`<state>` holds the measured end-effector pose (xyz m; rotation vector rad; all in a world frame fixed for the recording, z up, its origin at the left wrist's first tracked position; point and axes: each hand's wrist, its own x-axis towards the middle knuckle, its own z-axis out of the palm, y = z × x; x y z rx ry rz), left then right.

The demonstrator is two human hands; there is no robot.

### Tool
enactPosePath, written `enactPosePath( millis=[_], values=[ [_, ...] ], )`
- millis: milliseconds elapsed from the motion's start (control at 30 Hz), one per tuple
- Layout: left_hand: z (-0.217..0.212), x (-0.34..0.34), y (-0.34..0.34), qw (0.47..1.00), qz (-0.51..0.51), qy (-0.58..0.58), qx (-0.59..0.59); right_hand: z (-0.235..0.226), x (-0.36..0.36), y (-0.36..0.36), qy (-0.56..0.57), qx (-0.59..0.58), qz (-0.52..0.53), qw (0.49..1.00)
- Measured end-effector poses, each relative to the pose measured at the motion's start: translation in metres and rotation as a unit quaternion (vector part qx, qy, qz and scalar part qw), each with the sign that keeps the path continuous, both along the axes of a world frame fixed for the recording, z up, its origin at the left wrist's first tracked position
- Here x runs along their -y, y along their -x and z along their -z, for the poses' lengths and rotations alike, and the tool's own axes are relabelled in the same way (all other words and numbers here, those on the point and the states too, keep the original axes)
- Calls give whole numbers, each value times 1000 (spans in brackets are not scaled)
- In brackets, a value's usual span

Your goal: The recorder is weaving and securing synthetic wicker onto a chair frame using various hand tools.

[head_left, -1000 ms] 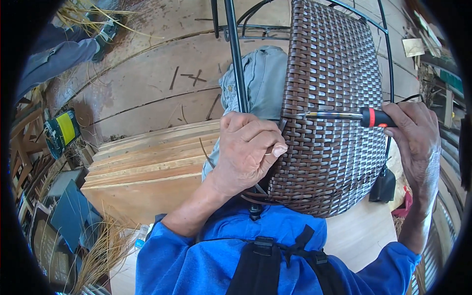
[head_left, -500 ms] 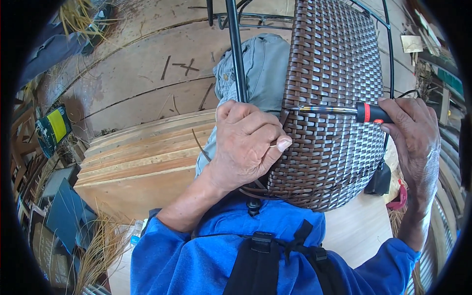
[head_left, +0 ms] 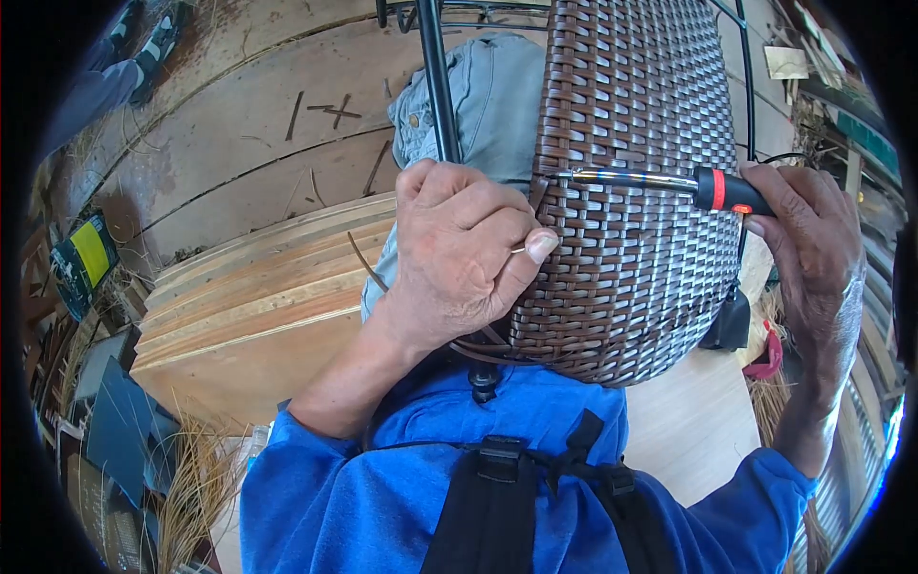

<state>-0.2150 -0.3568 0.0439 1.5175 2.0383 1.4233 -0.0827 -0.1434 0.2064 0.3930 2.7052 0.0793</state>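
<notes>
A brown woven wicker panel [head_left: 631, 201] on a black metal frame [head_left: 436, 81] stands in front of me. My left hand [head_left: 469, 244] is a fist at the panel's left edge, closed on a thin brown strip [head_left: 365, 260] whose loose end sticks out past the wrist. My right hand [head_left: 808, 225] grips the black and red handle of what looks like a soldering iron [head_left: 641, 180], its metal shaft heat-tinted. The iron lies level across the weave, its tip at the left edge, just above my left fist. The fist hides the strip's path there.
A stack of wooden boards [head_left: 268, 306] lies at left, near a green and yellow package [head_left: 86, 253]. Grey-blue cloth [head_left: 488, 105] is behind the frame. Short brown offcuts [head_left: 335, 111] litter the floor. Another person's legs [head_left: 105, 96] show at far left.
The whole view has shifted, so the scene sits slightly higher and further left. Both hands keep their grips, and the iron's tip stays at the panel's left edge.
</notes>
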Motion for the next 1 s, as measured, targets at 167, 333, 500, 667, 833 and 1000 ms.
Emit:
enactPosePath(
  millis=[167,333,500,667,833,1000],
  values=[
    [0,-6,-1,1000,9,-26,2,-10,3,0,-12,26,18,999],
    [3,-3,0,1000,3,-25,-9,-4,5,-3,15,17,40,999],
    [5,0,1,1000,-2,-21,-16,0,4,-4,31,3,30,999],
    [5,-2,0,1000,-1,-28,-10,-4,5,-6,16,22,34,999],
    [4,-2,0,999,-3,-30,-12,-5,6,-6,30,20,48,998],
    [6,-2,0,999,-3,-36,-18,-4,6,-6,52,7,35,998]
  ],
)
